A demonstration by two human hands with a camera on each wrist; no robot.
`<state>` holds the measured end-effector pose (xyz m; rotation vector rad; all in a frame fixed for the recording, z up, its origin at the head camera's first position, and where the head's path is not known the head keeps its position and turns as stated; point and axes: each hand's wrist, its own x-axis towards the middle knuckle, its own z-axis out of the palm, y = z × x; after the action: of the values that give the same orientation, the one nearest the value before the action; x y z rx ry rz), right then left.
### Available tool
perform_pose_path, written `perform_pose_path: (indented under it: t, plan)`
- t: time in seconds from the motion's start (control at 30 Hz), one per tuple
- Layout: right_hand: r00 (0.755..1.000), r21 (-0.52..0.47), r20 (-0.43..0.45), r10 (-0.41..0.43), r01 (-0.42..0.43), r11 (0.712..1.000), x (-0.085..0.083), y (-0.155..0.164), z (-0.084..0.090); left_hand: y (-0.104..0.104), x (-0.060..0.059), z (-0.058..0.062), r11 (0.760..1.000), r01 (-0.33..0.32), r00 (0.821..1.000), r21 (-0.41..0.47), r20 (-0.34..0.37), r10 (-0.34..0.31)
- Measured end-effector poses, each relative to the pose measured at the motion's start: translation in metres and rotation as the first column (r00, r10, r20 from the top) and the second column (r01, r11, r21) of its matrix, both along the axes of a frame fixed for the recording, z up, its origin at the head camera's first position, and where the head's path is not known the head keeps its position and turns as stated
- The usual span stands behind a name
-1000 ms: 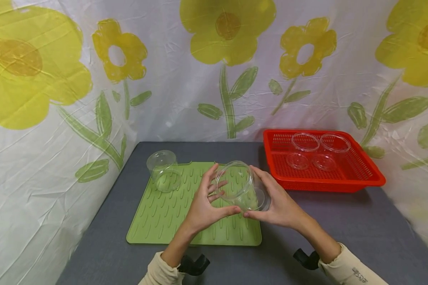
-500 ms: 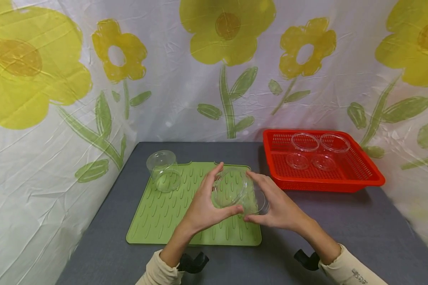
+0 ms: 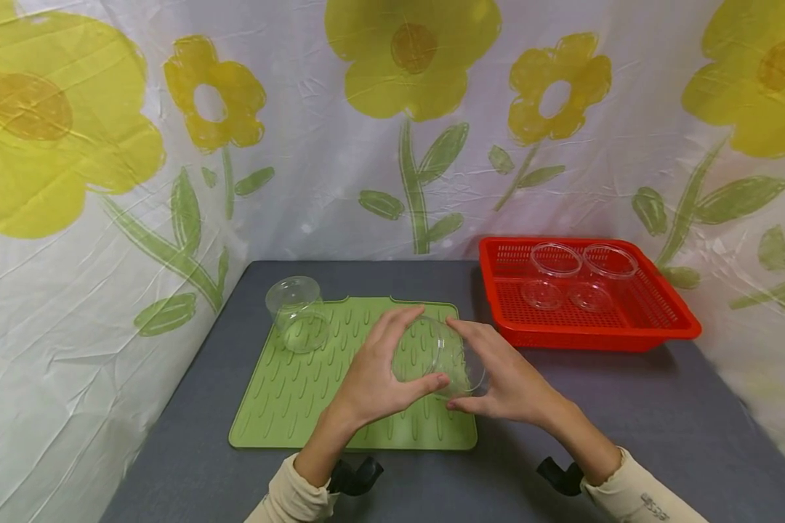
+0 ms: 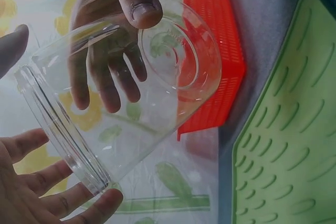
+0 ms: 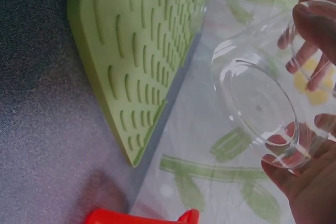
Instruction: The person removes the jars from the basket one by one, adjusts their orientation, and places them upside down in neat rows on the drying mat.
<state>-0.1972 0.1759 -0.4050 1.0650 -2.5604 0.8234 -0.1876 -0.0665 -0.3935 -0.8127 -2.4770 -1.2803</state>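
Both hands, left hand and right hand, grasp a clear plastic cup tipped sideways above the green drying mat, apparently turning it over.

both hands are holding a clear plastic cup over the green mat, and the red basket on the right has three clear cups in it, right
Not quite. The head view shows only two clear cups in the red basket, not three. The rest stands: the left hand and the right hand hold a clear plastic cup over the green mat.
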Motion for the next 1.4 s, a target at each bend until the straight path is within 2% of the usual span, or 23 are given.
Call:
perform_pose_path:
  t: [0.4,0.6,0.8,1.03,1.2,1.4]
  plan:
    - [1.000,0.030,-0.024,-0.007,0.008,1.000,-0.002,-0.002,0.000,-0.001,-0.001,-0.003,1.000,-0.010,0.999,-0.015,-0.039,0.009]
    - [1.000,0.030,-0.026,-0.008,0.009,1.000,-0.002,-0.003,0.000,-0.001,-0.003,-0.004,1.000,-0.004,0.999,0.019,-0.033,0.004]
    - [0.999,-0.008,-0.034,0.000,0.000,1.000,-0.003,-0.001,-0.001,-0.002,-0.004,-0.007,0.996,0.003,1.000,0.092,-0.001,-0.002]
    - [1.000,-0.077,0.008,-0.014,0.015,0.997,-0.004,0.005,0.000,-0.006,-0.006,-0.009,0.984,0.007,1.000,0.180,0.023,-0.011]
    - [0.998,-0.146,0.069,-0.009,0.019,0.989,-0.005,0.007,0.002,-0.008,-0.008,-0.011,0.967,0.020,0.999,0.255,0.034,-0.030]
    - [0.987,-0.255,0.157,0.014,0.027,0.967,-0.005,0.007,0.003,-0.010,-0.010,-0.014,0.936,0.054,0.995,0.346,0.058,-0.079]
